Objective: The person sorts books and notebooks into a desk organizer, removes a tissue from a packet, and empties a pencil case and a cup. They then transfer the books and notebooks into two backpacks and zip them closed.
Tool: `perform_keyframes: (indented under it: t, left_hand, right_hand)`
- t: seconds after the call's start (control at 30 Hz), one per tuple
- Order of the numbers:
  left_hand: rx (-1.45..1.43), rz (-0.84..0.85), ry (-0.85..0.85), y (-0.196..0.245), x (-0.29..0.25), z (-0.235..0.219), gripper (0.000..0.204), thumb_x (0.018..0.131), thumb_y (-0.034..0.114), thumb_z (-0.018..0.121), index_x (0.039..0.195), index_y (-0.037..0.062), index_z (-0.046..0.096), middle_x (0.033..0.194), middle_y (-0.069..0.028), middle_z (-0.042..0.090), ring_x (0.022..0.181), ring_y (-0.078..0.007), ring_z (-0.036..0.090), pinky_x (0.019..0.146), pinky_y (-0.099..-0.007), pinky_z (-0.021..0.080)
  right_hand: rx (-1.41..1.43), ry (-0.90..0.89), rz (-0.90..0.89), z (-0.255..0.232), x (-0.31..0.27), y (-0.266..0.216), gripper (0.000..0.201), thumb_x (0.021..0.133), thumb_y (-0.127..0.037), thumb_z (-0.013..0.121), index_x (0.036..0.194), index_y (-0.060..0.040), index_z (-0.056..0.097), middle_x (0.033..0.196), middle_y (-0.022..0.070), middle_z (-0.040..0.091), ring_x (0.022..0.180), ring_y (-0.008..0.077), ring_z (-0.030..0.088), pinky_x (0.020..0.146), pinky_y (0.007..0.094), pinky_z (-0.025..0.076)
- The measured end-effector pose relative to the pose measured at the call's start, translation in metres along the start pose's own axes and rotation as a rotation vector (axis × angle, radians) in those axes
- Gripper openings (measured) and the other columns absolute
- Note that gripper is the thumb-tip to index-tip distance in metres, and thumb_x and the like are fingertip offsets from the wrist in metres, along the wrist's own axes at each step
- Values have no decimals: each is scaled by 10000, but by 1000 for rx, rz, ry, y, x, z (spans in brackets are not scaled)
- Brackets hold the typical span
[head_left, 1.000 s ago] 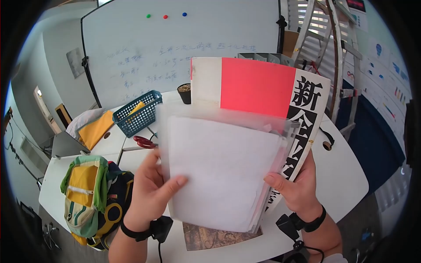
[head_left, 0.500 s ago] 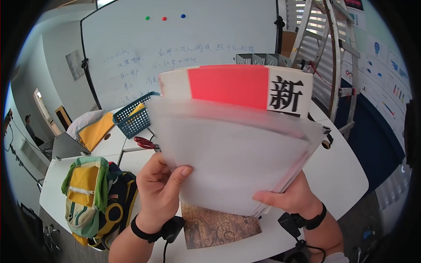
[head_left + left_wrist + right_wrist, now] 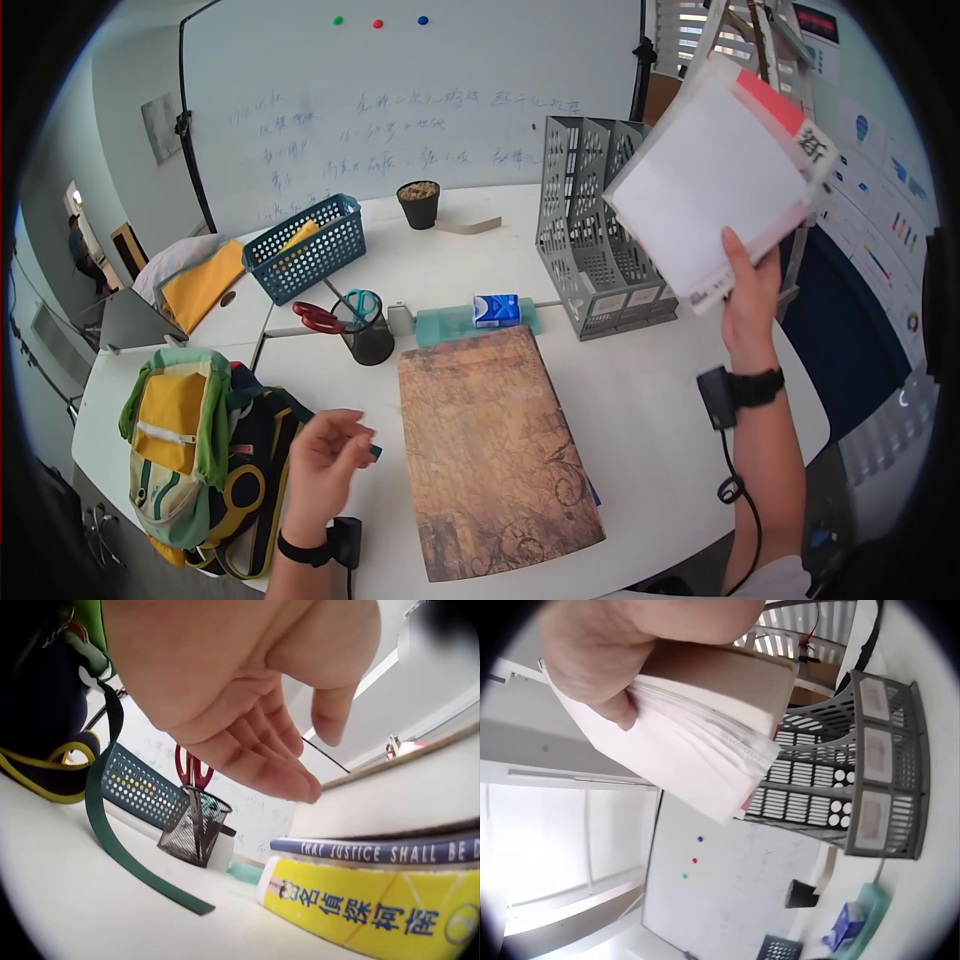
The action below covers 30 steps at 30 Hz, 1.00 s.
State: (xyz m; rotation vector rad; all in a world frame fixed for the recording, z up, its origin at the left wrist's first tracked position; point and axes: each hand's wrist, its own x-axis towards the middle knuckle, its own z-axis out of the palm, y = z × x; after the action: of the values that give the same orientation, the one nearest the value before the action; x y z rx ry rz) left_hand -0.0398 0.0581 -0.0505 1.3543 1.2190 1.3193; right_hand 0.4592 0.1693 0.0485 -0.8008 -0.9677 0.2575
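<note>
OK, white table (image 3: 680, 430) fills mid to btm of the head view. Lower left: green, yellow & navy fabric backpack (image 3: 185, 450). Upper right of centre: grey plastic slotted file rack (image 3: 600, 260). Btm centre: brown scroll-patterned flat book (image 3: 495, 450), atop a blue-spined book (image 3: 367, 851) & a yellow-spined book (image 3: 367, 904). Upper right: plastic-sleeved white paper bundle (image 3: 710, 185) w/ red-banded white book (image 3: 772, 100) behind, overlapping the rack in view; can't tell if touching. My R hand (image 3: 755, 310) grips both at the btm edge, thumb in front. My L hand (image 3: 325, 465), lower left of centre, holds nothing, fingers loosely bent. Left of centre: black mesh pen cup (image 3: 370, 342).
</note>
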Motion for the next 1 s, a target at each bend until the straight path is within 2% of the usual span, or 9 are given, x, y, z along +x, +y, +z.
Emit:
perform_keyframes:
  t: [0.1,0.2,0.37,0.4,0.63,0.7,0.83,0.93,1.0]
  left_hand:
    - [35,-45,-96,-4,-2,12,361,996,54,751,1330,-35,646,1039,-79,759,877,-127,726,783,-265,601]
    - [334,24,-181,-3,0,13,365,960,93,804,1279,-41,686,1057,-85,773,844,-102,720,781,-262,593]
    - [328,-9,-152,-10,2,8,348,962,98,799,1270,-24,694,1037,-85,780,831,-119,737,769,-268,589]
    - [327,10,-145,-10,2,7,342,962,100,797,1268,-15,697,1027,-88,783,829,-128,746,764,-270,587]
    - [358,-8,-161,-8,4,4,348,947,98,804,1267,7,703,1004,-103,792,822,-159,770,754,-280,591]
    - [396,-29,-164,-6,5,6,320,956,64,781,1244,-42,693,989,-102,792,834,-121,744,778,-269,584]
    - [395,-19,-161,-12,6,5,326,938,83,804,1236,-16,716,988,-121,792,818,-167,769,763,-285,603]
    - [407,-37,-170,-13,7,6,315,935,80,806,1218,-30,723,983,-126,794,814,-170,765,769,-286,605]
    - [404,-30,-155,-15,7,7,297,935,72,805,1201,-36,730,977,-125,795,807,-164,760,767,-285,605]
  right_hand:
    - [-86,-42,37,25,3,23,557,974,-115,809,1432,44,536,1345,129,667,1202,202,647,1070,350,497]
    - [-257,-55,23,49,1,51,534,960,-119,822,1403,32,564,1333,125,686,1220,210,649,1063,341,497]
    - [-510,35,-23,97,-5,82,554,929,-131,830,1396,18,572,1298,156,694,1179,256,670,1030,378,513]
    - [-469,52,-73,105,-7,91,598,870,-205,873,1351,5,587,1242,215,716,1156,373,698,1020,443,529]
    - [-621,-34,22,133,-27,130,539,870,-203,866,1294,-2,601,1161,234,752,1102,419,730,968,478,559]
    - [-671,-39,7,129,-27,144,540,877,-259,862,1280,-5,610,1146,236,760,1094,424,736,944,483,569]
    - [-727,-240,143,121,-18,140,650,863,-418,839,1330,-20,627,1187,248,758,1110,438,732,958,477,571]
    - [-985,-632,206,106,-8,124,684,831,-485,834,1306,-11,700,1206,254,761,1115,415,738,962,463,581]
    - [-963,-639,198,105,-11,118,667,830,-485,835,1282,-11,710,1188,239,769,1107,406,743,957,461,582]
